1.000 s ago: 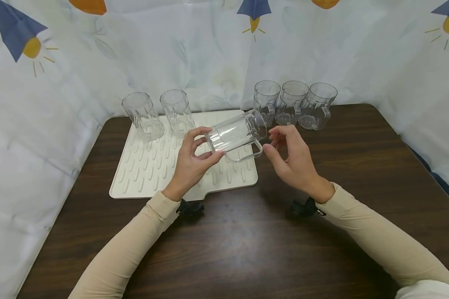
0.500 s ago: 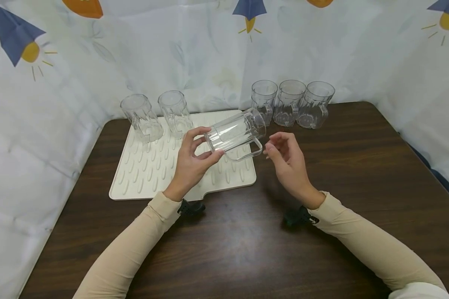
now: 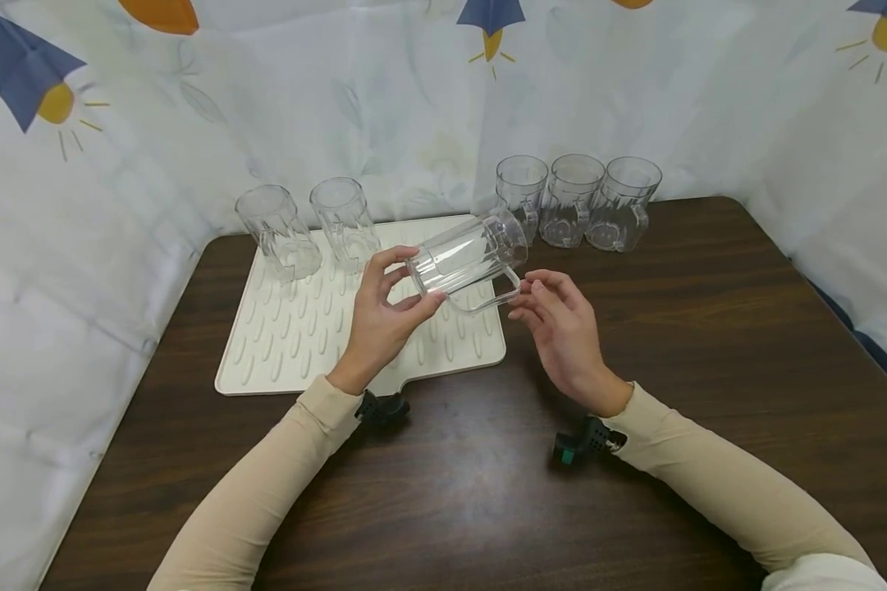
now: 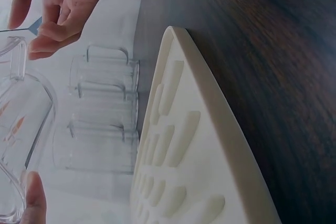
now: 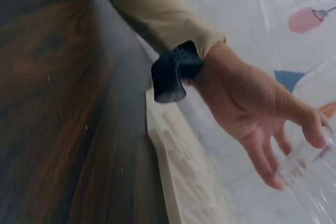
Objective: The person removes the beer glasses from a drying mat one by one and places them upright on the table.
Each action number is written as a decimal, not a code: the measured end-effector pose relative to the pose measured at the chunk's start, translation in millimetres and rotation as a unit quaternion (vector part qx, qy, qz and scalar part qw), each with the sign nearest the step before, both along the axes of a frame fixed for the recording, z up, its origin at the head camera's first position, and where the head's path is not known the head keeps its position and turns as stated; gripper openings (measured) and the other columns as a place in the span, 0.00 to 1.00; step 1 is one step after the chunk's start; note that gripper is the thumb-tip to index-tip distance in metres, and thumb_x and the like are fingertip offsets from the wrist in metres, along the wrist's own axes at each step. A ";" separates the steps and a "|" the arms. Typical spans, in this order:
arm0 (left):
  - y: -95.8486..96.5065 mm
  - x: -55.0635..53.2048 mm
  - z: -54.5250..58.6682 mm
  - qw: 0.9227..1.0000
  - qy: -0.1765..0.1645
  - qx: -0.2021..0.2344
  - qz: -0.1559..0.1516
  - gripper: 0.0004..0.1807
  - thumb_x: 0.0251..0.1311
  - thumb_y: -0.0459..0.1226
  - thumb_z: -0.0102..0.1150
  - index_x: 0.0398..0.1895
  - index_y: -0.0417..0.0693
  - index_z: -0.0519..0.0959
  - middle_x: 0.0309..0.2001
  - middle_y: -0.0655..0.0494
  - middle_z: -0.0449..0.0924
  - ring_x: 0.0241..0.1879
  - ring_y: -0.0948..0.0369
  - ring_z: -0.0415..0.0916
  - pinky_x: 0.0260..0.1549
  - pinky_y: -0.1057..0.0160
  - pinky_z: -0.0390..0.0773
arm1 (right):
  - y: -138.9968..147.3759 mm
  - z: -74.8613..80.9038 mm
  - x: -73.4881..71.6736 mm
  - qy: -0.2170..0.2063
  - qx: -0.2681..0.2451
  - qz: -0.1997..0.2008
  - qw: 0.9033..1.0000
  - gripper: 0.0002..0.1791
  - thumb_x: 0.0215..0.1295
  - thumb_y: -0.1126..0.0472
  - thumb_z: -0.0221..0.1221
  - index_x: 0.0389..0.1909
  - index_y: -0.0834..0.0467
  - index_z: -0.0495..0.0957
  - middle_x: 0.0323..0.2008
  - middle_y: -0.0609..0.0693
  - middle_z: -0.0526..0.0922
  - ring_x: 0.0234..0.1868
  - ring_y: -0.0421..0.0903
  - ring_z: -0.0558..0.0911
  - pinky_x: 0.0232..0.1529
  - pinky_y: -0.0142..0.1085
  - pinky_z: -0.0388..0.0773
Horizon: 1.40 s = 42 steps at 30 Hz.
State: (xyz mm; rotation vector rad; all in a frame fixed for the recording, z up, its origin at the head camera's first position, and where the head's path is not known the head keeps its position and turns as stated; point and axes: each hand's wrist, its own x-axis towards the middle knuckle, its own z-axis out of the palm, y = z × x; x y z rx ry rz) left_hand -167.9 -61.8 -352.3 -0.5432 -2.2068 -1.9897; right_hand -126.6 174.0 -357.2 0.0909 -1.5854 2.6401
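Note:
A clear glass mug [image 3: 465, 254] is held in the air above the white drying mat [image 3: 281, 345]. My left hand [image 3: 380, 324] grips it round the base with thumb and fingers. The mug lies tilted on its side, its mouth towards the upper right and its handle [image 3: 498, 300] facing down and right. Beside that handle is my right hand [image 3: 564, 341], its fingers loosely bent and holding nothing. In the left wrist view a small gap shows between the right hand [image 4: 65, 11] and the handle [image 4: 18, 59].
Two glass mugs [image 3: 281, 234] [image 3: 345, 226] stand on the mat's back left part. Three more mugs [image 3: 520, 193] [image 3: 572, 205] [image 3: 624, 205] stand in a row at the back of the dark wooden table [image 3: 473, 509]. A patterned white curtain [image 3: 413, 98] hangs behind.
My right hand has moved down and slightly left, from near the mug's mouth to beside its handle. The left hand and the mug have hardly moved.

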 end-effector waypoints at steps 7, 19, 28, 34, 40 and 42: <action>4.4 -2.3 -0.2 1.000 0.002 0.006 0.005 0.34 0.61 0.29 0.70 0.69 0.46 0.67 0.70 0.53 0.63 0.66 0.53 0.74 0.51 0.66 0.87 | -3.6 -1.1 1.2 -0.041 -0.072 0.049 0.995 0.11 0.83 0.59 0.46 0.47 0.53 0.78 0.46 0.47 0.85 0.48 0.42 0.85 0.53 0.32 0.82; 12.8 -5.8 0.0 1.000 0.004 0.023 0.014 0.34 0.60 0.28 0.70 0.68 0.44 0.67 0.67 0.53 0.65 0.65 0.54 0.76 0.50 0.63 0.87 | -10.9 1.1 2.1 -0.072 -0.135 0.097 0.983 0.18 0.84 0.48 0.44 0.44 0.51 0.80 0.46 0.44 0.84 0.51 0.40 0.83 0.58 0.30 0.80; 20.6 -4.8 -2.9 0.999 0.013 0.046 0.016 0.33 0.60 0.28 0.70 0.68 0.44 0.68 0.63 0.55 0.66 0.65 0.54 0.76 0.52 0.62 0.87 | -14.9 6.0 0.7 -0.082 -0.160 0.091 0.979 0.20 0.84 0.46 0.41 0.43 0.50 0.78 0.46 0.43 0.81 0.55 0.41 0.81 0.66 0.31 0.77; 23.5 -3.4 -5.4 0.999 0.017 0.047 0.013 0.33 0.60 0.28 0.70 0.68 0.44 0.67 0.64 0.53 0.66 0.67 0.52 0.76 0.53 0.60 0.87 | -15.8 8.9 0.3 -0.101 -0.185 0.082 0.974 0.21 0.85 0.45 0.39 0.40 0.50 0.76 0.43 0.43 0.79 0.56 0.43 0.80 0.70 0.33 0.75; 25.4 -3.3 -7.1 0.999 0.022 0.049 0.008 0.33 0.61 0.28 0.69 0.68 0.43 0.67 0.64 0.54 0.66 0.68 0.47 0.75 0.53 0.64 0.87 | -13.2 11.2 0.0 -0.102 -0.216 0.100 0.966 0.23 0.85 0.45 0.37 0.36 0.51 0.74 0.41 0.45 0.78 0.50 0.44 0.81 0.70 0.36 0.75; 25.6 -3.4 -7.4 0.998 0.022 0.052 0.008 0.33 0.61 0.28 0.69 0.68 0.43 0.66 0.64 0.53 0.66 0.68 0.45 0.75 0.52 0.64 0.87 | -12.6 12.4 -0.2 -0.102 -0.217 0.102 0.965 0.23 0.85 0.45 0.38 0.36 0.52 0.75 0.40 0.45 0.78 0.49 0.44 0.81 0.68 0.36 0.76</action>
